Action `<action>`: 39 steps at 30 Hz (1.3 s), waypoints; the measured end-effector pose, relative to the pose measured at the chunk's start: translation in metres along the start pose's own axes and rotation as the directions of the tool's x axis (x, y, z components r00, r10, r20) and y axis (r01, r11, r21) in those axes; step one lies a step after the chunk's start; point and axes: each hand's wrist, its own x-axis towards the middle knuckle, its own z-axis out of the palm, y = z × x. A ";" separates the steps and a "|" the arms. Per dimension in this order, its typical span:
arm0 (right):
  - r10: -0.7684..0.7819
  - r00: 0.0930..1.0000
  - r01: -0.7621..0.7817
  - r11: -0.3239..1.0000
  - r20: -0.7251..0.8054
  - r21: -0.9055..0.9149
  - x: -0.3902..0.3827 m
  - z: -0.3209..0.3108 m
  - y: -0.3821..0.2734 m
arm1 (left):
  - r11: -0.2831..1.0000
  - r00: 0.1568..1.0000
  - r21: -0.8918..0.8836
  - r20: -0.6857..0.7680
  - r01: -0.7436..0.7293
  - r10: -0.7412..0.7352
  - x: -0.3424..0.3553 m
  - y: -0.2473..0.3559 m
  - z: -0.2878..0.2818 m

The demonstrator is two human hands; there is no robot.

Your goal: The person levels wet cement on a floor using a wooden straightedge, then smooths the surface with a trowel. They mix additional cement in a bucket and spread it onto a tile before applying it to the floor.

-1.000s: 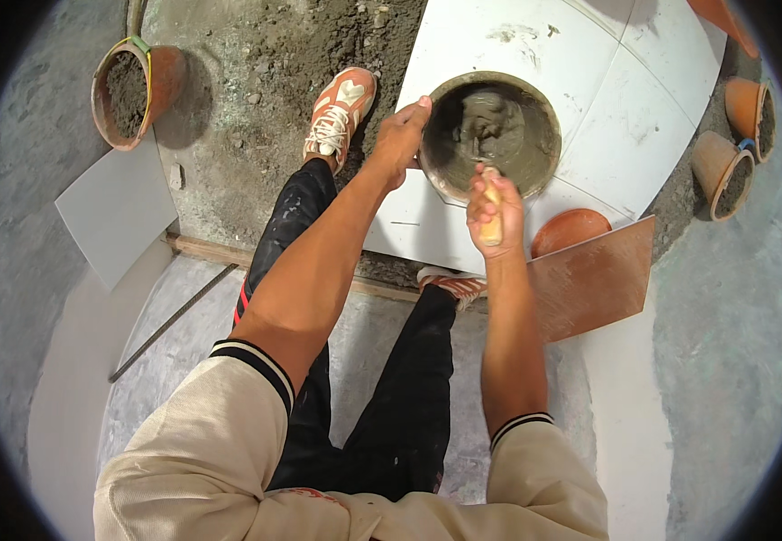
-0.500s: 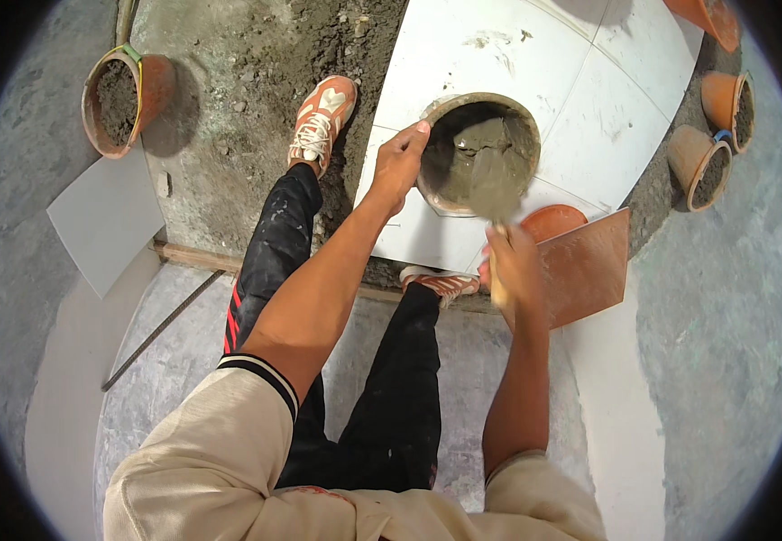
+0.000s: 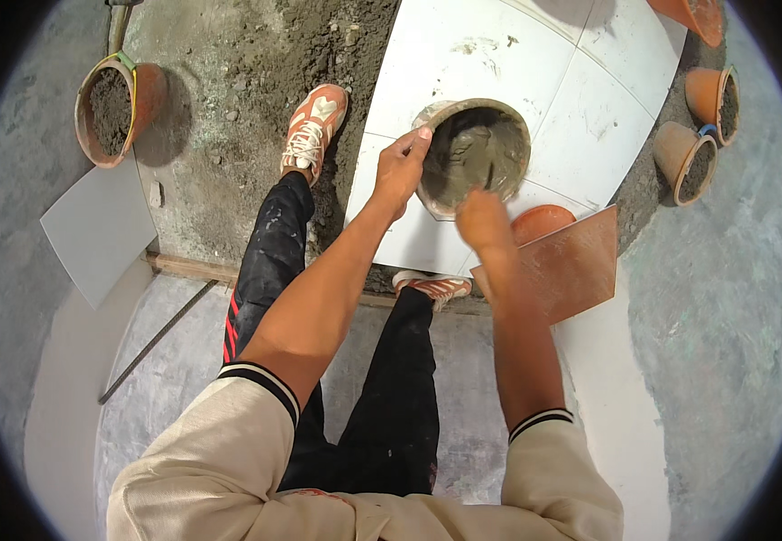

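Observation:
A round bucket (image 3: 527, 149) of wet grey mortar (image 3: 468, 144) stands on white tiles. My left hand (image 3: 398, 171) is closed on its left rim, thumb on top. Over the near rim, my right hand (image 3: 484, 219) is closed round the handle of a trowel (image 3: 476, 174). The fist hides most of the handle, and the mortar-coated blade is down in the bucket, hard to tell from the mix.
A terracotta-coloured tile (image 3: 580, 261) leans by an orange bowl-like rim (image 3: 542, 223) near my right forearm. Mortar buckets stand at the left (image 3: 150, 99) and right (image 3: 675, 149). A grey tile (image 3: 100, 230) lies left, near a thin rod (image 3: 156, 343).
My right hand has moved up and left toward the bucket. The trowel blade, lifted over the near rim before, is now down in the mortar. My left hand keeps its hold.

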 end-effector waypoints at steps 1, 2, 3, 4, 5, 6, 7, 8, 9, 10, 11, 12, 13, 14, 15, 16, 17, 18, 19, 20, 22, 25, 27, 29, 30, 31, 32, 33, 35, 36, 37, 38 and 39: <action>-0.012 1.000 0.012 1.000 0.020 -0.014 0.000 0.008 -0.013 | 1.000 1.000 0.017 -0.014 -0.010 0.011 -0.001 -0.001 -0.002; 0.001 1.000 -0.001 1.000 0.026 0.002 -0.019 0.010 -0.015 | 0.999 0.999 0.035 -0.027 -0.020 0.021 -0.001 -0.001 -0.004; -0.027 1.000 0.027 1.000 0.006 -0.010 -0.040 0.002 -0.018 | 0.999 0.999 0.038 -0.038 -0.018 0.020 -0.003 -0.001 -0.007; -0.054 0.998 0.054 0.998 -0.022 -0.023 -0.058 -0.007 -0.016 | 0.999 0.999 0.043 -0.046 -0.018 0.020 -0.005 0.000 -0.010; -0.081 0.995 0.080 0.996 -0.051 -0.033 -0.066 -0.019 -0.013 | 0.999 0.999 0.040 -0.045 -0.012 0.014 -0.007 0.003 -0.011; -0.140 0.990 0.130 0.959 -0.022 -0.250 -0.064 -0.039 -0.014 | 0.999 0.998 0.042 -0.057 -0.014 0.016 -0.010 0.006 -0.014; -0.124 0.992 0.107 0.941 -0.033 -0.322 -0.056 -0.049 -0.004 | 0.999 0.999 0.039 -0.051 -0.014 0.016 -0.014 0.009 -0.012; -0.114 0.993 0.090 0.916 -0.040 -0.390 -0.046 -0.059 0.004 | 0.999 0.998 0.043 -0.051 -0.021 0.023 -0.018 0.013 -0.011; -0.039 0.993 0.002 0.949 -0.111 -0.316 -0.021 -0.064 0.019 | 0.998 0.998 0.047 -0.039 -0.038 0.040 -0.020 0.017 -0.007; -0.079 0.996 0.059 0.926 -0.037 -0.374 -0.001 -0.068 0.029 | 1.000 1.000 0.001 -0.025 -0.004 0.004 -0.012 0.011 -0.007; -0.112 0.993 0.119 0.898 0.042 -0.423 0.016 -0.066 0.038 | 1.000 1.000 0.003 -0.023 -0.015 0.015 -0.008 0.011 -0.006; -0.094 0.990 0.128 0.912 0.106 -0.389 0.027 -0.056 0.043 | 1.000 0.999 0.007 -0.029 -0.017 0.017 -0.007 0.008 -0.009; -0.079 0.982 0.137 0.924 0.172 -0.356 0.036 -0.047 0.046 | 1.000 0.999 0.008 -0.038 -0.018 0.019 -0.007 0.007 -0.011; -0.065 0.969 0.142 0.935 0.237 -0.324 0.040 -0.039 0.051 | 1.000 0.999 0.009 -0.034 0.001 -0.001 -0.006 0.007 -0.012; -0.040 0.953 0.110 0.969 0.301 -0.220 0.042 -0.040 0.047 | 1.000 0.999 0.009 -0.037 0.020 -0.020 -0.004 0.011 -0.014; -0.020 0.930 0.068 0.991 0.366 -0.116 0.043 -0.045 0.042 | 0.999 0.999 0.009 -0.038 0.040 -0.039 -0.002 0.013 -0.017; -0.009 0.909 0.020 1.000 0.417 -0.022 0.042 -0.047 0.042 | 0.999 0.998 -0.009 -0.039 0.038 -0.038 0.001 0.009 -0.021; -0.001 0.887 -0.034 0.997 0.462 0.068 0.044 -0.048 0.041 | 0.999 0.999 -0.028 -0.040 0.031 -0.032 0.005 0.005 -0.025; 0.001 0.870 -0.086 0.985 0.493 0.150 0.043 -0.050 0.046 | 0.999 0.999 -0.038 -0.038 0.029 -0.031 0.011 0.003 -0.029; 0.000 0.852 -0.140 0.963 0.523 0.229 0.041 -0.050 0.050 | 0.998 0.999 -0.047 -0.035 0.028 -0.029 0.016 0.001 -0.033; -0.012 0.816 -0.293 0.853 0.578 0.432 0.033 -0.037 0.057 | 0.998 0.999 -0.046 -0.020 0.048 -0.049 0.020 0.000 -0.037; -0.065 0.791 -0.423 0.661 0.609 0.620 0.022 -0.016 0.050 | 0.996 0.997 -0.067 -0.042 0.061 -0.064 0.016 -0.002 -0.040; -0.112 0.807 -0.457 0.503 0.580 0.734 0.021 0.001 0.036 | 0.991 0.993 -0.087 -0.053 0.098 -0.103 0.011 -0.001 -0.040; -0.150 0.846 -0.457 0.290 0.512 0.841 0.023 0.021 0.028 | 0.992 0.992 -0.068 -0.052 0.110 -0.114 0.012 0.002 -0.040; -0.197 0.866 -0.436 0.156 0.460 0.886 0.027 0.029 0.028 | 0.993 0.993 -0.043 -0.052 0.107 -0.109 0.014 0.001 -0.042; -0.197 0.875 -0.458 -0.046 0.442 0.888 0.026 0.037 0.028 | 0.994 0.993 -0.019 -0.050 0.104 -0.105 0.015 0.000 -0.043; -0.191 0.885 -0.461 -0.245 0.424 0.853 0.026 0.045 0.028 | 0.995 0.994 -0.024 -0.048 0.101 -0.102 0.015 -0.003 -0.044; -0.181 0.896 -0.443 -0.432 0.406 0.785 0.026 0.052 0.029 | 0.995 0.994 -0.032 -0.045 0.096 -0.097 0.014 -0.002 -0.044; -0.286 0.901 -0.429 -0.699 0.326 0.572 0.017 0.064 0.034 | 0.996 0.996 -0.048 -0.043 0.081 -0.083 0.012 -0.002 -0.041; -0.325 0.905 -0.419 -0.798 0.276 0.434 0.007 0.070 0.037 | 0.996 0.996 -0.058 -0.048 0.074 -0.076 0.010 -0.006 -0.042; -0.349 0.901 -0.425 -0.827 0.256 0.368 -0.007 0.074 0.041 | 0.995 0.996 -0.071 -0.049 0.066 -0.069 0.008 -0.006 -0.040; -0.370 0.899 -0.430 -0.851 0.235 0.302 -0.024 0.079 0.046 | 0.993 0.995 -0.073 -0.031 0.088 -0.090 0.005 -0.007 -0.038; -0.395 0.894 -0.439 -0.867 0.211 0.236 -0.042 0.077 0.049 | 0.991 0.994 -0.078 -0.016 0.106 -0.108 0.000 -0.005 -0.036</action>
